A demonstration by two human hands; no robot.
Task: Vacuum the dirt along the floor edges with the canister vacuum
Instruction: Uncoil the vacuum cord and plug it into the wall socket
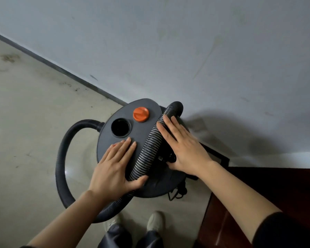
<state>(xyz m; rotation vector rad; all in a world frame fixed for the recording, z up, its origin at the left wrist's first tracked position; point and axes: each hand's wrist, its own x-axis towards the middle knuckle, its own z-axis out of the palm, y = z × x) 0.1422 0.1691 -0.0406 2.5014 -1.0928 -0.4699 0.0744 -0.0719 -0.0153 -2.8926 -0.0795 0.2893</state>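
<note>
A dark grey canister vacuum [141,129] stands on the floor against the wall, seen from above. Its lid carries an orange knob [141,114] and a round black port [120,127]. A ribbed black hose [151,149] lies across the lid and loops out over the floor on the left. My left hand [115,163] rests flat on the lid with straight fingers, its thumb against the hose. My right hand [183,145] lies flat on the hose and the right side of the lid, fingers straight. Specks of dirt [7,58] lie along the floor edge at the far left.
A grey wall [186,42] meets the pale floor [25,122] at a dark baseboard [48,62] running diagonally. A dark red wooden door or cabinet [258,194] stands at the lower right. My two feet in light shoes [155,221] are just below the vacuum.
</note>
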